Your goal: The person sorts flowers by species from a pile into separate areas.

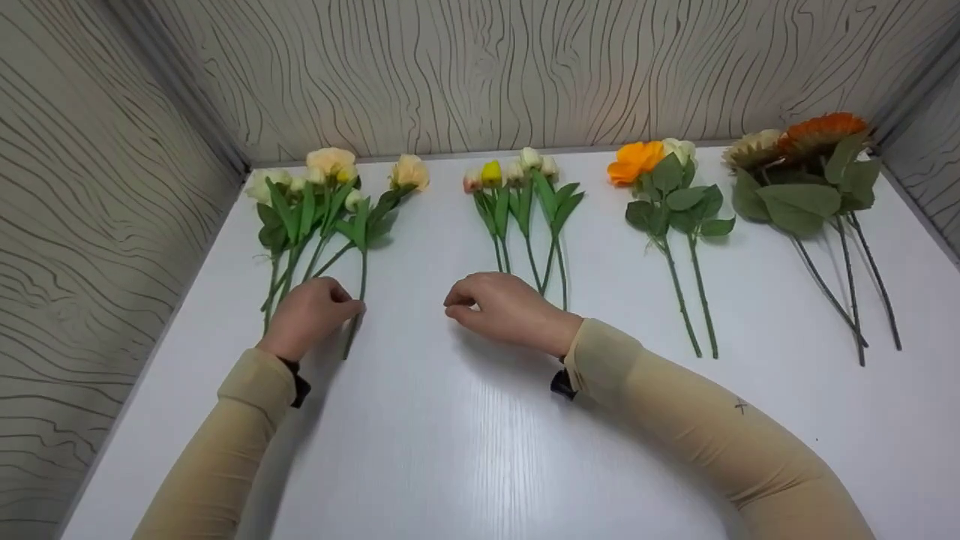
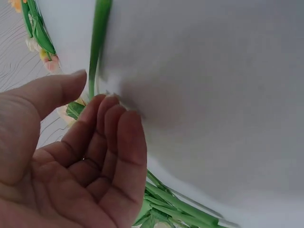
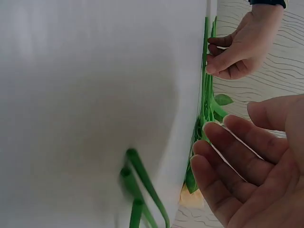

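My left hand [image 1: 309, 315] reaches over the left group of artificial flowers, its fingertips at the stem of a white tulip [image 1: 354, 201]. In the left wrist view a gap shows between thumb and fingers, with the green stem [image 2: 99, 38] just past the fingertips. My right hand [image 1: 510, 309] hovers above the table beside the middle tulips [image 1: 531, 159], partly covering their stems. Its fingers [image 3: 232, 147] are loosely bent with nothing between them, and several stem ends [image 3: 135, 166] show below it in the right wrist view.
Peach roses [image 1: 330, 163] and pale blooms lie in the left group. Right of centre lie an orange flower [image 1: 634, 162] and a white rose [image 1: 679, 150]. Large orange and beige blooms [image 1: 823, 135] with broad leaves lie far right. A patterned wall [image 1: 450, 75] backs the white table [image 1: 480, 450].
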### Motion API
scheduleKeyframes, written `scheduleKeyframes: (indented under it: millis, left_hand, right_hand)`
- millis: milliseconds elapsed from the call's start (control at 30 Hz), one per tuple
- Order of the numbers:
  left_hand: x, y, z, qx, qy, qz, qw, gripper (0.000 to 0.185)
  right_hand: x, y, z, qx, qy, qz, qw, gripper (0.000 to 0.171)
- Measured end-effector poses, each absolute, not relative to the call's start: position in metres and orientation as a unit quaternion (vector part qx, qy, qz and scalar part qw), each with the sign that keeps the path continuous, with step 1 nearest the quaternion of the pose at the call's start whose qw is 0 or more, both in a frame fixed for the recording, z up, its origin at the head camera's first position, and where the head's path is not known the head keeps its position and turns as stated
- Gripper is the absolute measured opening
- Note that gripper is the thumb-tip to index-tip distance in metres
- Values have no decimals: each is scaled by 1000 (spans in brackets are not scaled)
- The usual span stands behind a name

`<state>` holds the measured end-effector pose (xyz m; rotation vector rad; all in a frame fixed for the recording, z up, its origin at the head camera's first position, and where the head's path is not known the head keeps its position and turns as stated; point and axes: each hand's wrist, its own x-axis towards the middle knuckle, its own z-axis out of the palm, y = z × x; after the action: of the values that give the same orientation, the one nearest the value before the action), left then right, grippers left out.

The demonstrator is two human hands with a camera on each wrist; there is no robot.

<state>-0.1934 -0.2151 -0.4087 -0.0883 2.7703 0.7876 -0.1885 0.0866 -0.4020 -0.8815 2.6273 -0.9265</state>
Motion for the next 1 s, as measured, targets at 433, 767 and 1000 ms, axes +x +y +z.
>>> scheduleKeyframes:
  millis: [433,767,1000]
  left_hand:
    - [-196,-209,-408,-30,952,269,146,15]
    - [-184,-192,-383,-6,922,375,99,16]
    - [-177,-128,-373,73,924,375,21,7]
  right_hand:
    - [-190,90,-409,-291,892,-331,98,23]
    - [-194,130,-403,-225,866,-438,92,24]
    - [-200,157,-399,-140,778,-606,85,23]
